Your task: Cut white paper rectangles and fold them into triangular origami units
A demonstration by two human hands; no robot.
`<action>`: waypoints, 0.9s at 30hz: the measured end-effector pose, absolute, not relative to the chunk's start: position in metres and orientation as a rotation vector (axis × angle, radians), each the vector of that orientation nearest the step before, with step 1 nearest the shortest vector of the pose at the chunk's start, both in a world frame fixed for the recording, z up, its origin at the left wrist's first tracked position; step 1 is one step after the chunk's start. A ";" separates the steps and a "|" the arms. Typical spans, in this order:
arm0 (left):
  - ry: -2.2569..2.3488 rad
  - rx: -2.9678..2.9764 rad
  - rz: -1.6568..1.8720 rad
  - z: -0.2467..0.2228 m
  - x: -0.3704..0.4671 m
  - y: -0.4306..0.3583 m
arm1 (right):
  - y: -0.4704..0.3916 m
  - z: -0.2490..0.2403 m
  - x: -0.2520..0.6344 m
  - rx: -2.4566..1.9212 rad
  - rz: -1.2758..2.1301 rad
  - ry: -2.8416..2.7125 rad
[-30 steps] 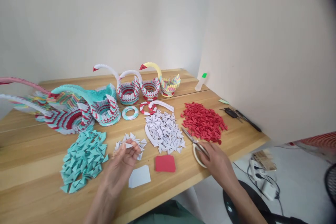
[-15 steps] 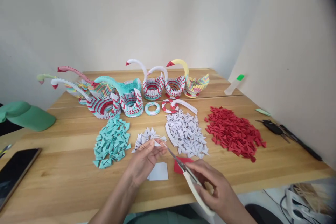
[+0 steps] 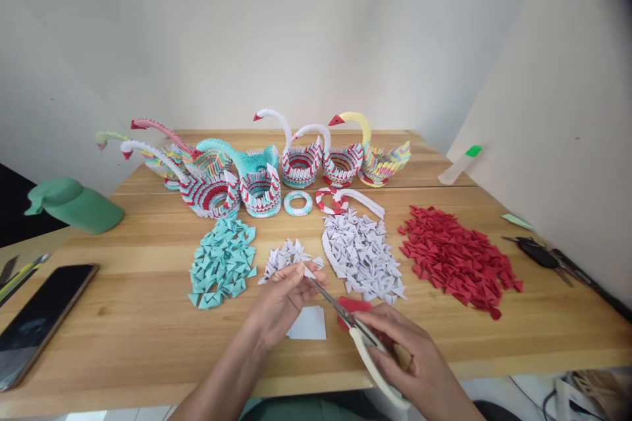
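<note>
My left hand (image 3: 291, 289) pinches a small folded white paper piece (image 3: 309, 272) between thumb and fingers. In my right hand (image 3: 407, 348) is a pair of scissors (image 3: 365, 352) with cream handles, its narrow blades pointing up and left. The blade tips touch or nearly touch the white piece. Beneath my hands lie a stack of white paper (image 3: 309, 323) and some red paper (image 3: 351, 308), partly hidden by the scissors. Just behind my left hand is a small pile of folded white pieces (image 3: 284, 255).
Teal pieces (image 3: 224, 263) are heaped on the left, white pieces (image 3: 363, 256) in the middle, red pieces (image 3: 459, 256) on the right. Several paper swans (image 3: 212, 194) stand behind, near two paper rings (image 3: 297, 203). A phone (image 3: 39, 322) lies far left; keys (image 3: 538, 252) lie far right.
The view has turned slightly left, so everything sits further right. The scissor blades have come closer together, with their tips now at the white piece.
</note>
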State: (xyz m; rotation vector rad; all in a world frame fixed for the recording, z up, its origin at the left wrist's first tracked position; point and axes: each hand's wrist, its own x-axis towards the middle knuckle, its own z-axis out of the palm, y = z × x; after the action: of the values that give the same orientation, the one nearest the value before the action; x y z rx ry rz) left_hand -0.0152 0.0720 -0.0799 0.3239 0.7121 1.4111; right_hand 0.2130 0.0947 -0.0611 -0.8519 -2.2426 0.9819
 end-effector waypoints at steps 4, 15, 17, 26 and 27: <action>0.757 0.300 1.420 -0.078 -0.015 0.072 | 0.094 -0.062 0.217 -0.866 0.996 -2.234; 0.775 0.324 1.421 -0.078 -0.014 0.072 | 0.100 -0.063 0.218 -0.808 0.948 -2.278; 0.780 0.319 1.418 -0.078 -0.014 0.073 | 0.100 -0.063 0.218 -0.799 0.934 -2.288; 1.193 0.641 1.459 -0.082 -0.010 0.071 | 0.087 -0.065 0.217 -0.766 0.571 -2.315; 1.189 0.649 1.457 -0.083 -0.009 0.071 | 0.087 -0.065 0.216 -0.760 0.548 -2.314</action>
State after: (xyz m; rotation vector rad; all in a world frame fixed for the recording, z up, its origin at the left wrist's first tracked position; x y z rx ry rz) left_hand -0.0095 0.0713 -0.0829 0.6494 1.1885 1.4569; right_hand 0.2157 0.0865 -0.0651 -0.7597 -2.3144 0.5477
